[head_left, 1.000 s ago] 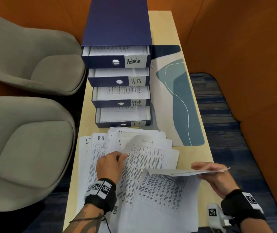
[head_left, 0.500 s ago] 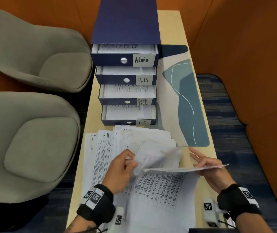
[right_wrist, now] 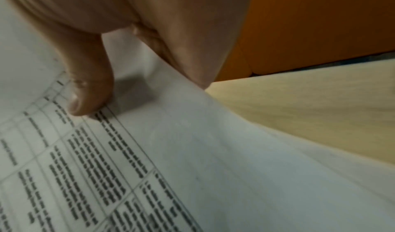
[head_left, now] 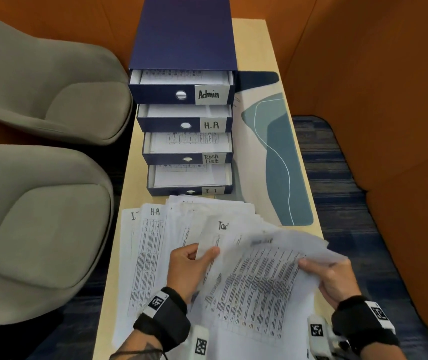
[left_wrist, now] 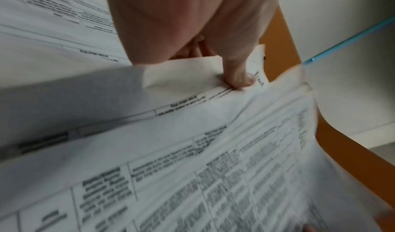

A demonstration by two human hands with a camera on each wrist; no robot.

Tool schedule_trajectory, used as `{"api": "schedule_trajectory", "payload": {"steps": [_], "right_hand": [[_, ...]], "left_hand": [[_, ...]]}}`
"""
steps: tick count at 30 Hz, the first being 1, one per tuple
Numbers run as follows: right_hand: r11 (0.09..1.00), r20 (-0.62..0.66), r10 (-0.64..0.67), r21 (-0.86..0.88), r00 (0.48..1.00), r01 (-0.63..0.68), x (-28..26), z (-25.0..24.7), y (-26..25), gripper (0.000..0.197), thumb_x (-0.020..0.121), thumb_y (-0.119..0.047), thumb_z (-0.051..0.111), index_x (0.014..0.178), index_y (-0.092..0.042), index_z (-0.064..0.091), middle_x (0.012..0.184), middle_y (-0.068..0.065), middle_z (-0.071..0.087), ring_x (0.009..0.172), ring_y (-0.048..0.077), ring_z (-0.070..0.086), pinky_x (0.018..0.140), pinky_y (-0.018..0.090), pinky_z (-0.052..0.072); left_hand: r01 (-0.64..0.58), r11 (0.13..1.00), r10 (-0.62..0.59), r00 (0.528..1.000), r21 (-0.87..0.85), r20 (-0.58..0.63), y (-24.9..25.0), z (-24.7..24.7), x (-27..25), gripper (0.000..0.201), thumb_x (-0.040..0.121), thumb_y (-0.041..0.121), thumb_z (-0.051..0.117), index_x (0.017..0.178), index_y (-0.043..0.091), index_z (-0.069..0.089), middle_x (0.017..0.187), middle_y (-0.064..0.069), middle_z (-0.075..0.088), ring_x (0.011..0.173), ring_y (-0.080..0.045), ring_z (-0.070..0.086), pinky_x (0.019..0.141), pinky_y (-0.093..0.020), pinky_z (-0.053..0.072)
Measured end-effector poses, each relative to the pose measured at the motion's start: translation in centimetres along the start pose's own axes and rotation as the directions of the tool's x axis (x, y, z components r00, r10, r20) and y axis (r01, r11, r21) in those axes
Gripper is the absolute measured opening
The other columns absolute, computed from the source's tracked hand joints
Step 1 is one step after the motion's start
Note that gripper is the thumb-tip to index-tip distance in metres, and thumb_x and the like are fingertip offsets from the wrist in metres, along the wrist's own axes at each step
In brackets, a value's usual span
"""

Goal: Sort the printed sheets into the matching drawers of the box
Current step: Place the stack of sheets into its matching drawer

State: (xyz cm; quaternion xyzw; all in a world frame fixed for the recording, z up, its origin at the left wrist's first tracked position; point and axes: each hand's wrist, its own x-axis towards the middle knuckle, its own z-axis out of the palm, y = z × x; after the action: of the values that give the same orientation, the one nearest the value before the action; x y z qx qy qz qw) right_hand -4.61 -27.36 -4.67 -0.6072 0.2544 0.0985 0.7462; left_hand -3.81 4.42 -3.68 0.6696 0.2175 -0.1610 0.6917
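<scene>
Orange booth walls enclose a narrow pale wooden surface (head_left: 272,48) where a person sorts paperwork. At its far end stands a dark blue cardboard drawer box (head_left: 184,35), its four drawers pulled out in steps, apparently so that each handwritten label and each opening can be seen from above: the top drawer marked Admin (head_left: 181,94), the second drawer marked H.R (head_left: 185,124), the third drawer marked Task List (head_left: 188,158) and the bottom drawer marked IT (head_left: 190,190). White paper already lies in each.

Across the near end, from the left edge almost to the right, a loose fan of white printed sheets (head_left: 153,255) is spread, probably so that the handwritten headings show. The left hand (head_left: 188,268) curls its grip on the edge of one sheet headed with the letters "Ta" (head_left: 220,229), thumb pressed on top. The right hand (head_left: 337,279) pinches the right edge of a lifted, blurred table sheet (head_left: 259,281), thumb above and fingers beneath, holding it over the pile. Its heading is too smeared to read.

A beige and teal desk mat (head_left: 278,157) lies along the right edge beside the box. Two grey upholstered armchairs (head_left: 44,229) stand off the left edge.
</scene>
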Motion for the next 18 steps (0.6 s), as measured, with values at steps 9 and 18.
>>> {"api": "schedule_trajectory", "payload": {"steps": [9, 18], "right_hand": [[0.987, 0.216, 0.142, 0.042, 0.966, -0.154, 0.8, -1.7, -0.1, 0.109, 0.048, 0.007, 0.092, 0.146, -0.012, 0.049, 0.126, 0.035, 0.063, 0.117, 0.052, 0.062, 0.091, 0.052, 0.060], [0.998, 0.064, 0.056, -0.007, 0.996, -0.056, 0.1, -1.4, -1.6, 0.058, 0.072, 0.014, 0.076, 0.128, 0.011, 0.059, 0.120, 0.037, 0.066, 0.113, 0.057, 0.063, 0.093, 0.067, 0.054]], "left_hand": [[0.072, 0.997, -0.076, 0.917, 0.024, 0.391, -1.2, -0.2, 0.8, 0.031, 0.088, 0.025, 0.080, 0.108, 0.002, 0.071, 0.105, -0.028, 0.075, 0.098, -0.044, 0.073, 0.105, -0.050, 0.053], [0.052, 0.826, 0.134, 0.949, 0.562, -0.285, -1.7, -0.2, 4.3, 0.051, 0.083, 0.057, 0.078, 0.120, 0.024, 0.062, 0.121, 0.005, 0.060, 0.116, -0.021, 0.056, 0.098, -0.038, 0.050]]}}
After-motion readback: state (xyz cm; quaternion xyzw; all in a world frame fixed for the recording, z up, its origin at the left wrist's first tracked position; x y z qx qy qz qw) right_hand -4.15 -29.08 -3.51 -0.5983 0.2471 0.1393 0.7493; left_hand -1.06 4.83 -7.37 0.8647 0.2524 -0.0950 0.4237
